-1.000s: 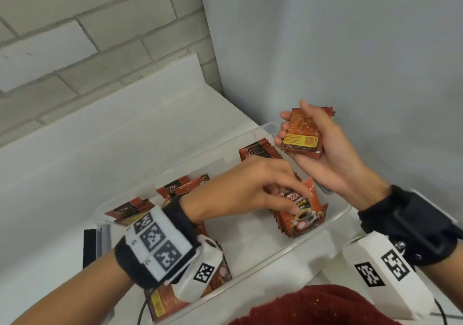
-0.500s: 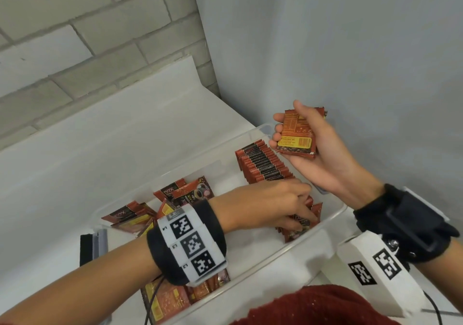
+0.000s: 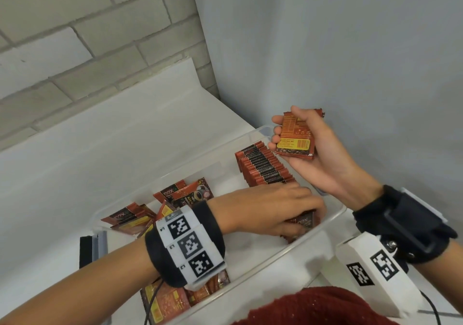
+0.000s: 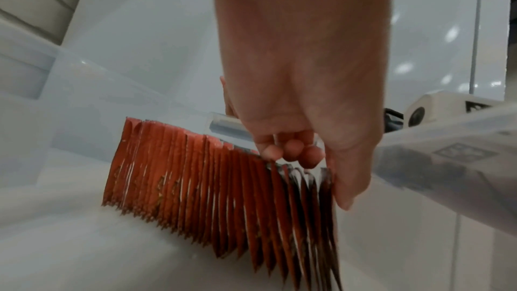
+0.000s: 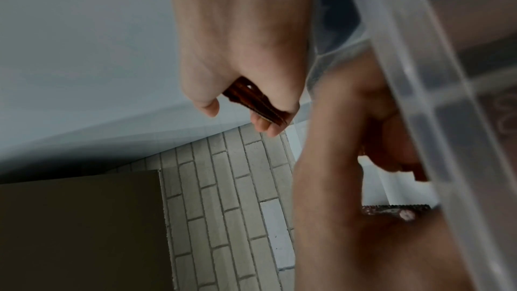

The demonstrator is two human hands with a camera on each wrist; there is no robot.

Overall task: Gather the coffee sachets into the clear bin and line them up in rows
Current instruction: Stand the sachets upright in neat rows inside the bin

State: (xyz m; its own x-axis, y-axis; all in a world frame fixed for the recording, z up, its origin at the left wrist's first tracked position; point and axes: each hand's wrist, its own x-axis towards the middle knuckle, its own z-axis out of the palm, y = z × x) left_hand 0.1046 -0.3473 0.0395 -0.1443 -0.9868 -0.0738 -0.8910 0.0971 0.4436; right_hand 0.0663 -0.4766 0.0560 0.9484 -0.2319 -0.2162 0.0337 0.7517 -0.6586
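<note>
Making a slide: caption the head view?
Left hand steadies the upright sachet row in the clear bin; right hand holds a spare stack.

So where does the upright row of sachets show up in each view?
Head: upright row of sachets right of centre inside the clear bin.
Left wrist: lower centre, left hand at its near end.
Right wrist: not visible.
Shared landmark: the bin's clear rim.
</note>
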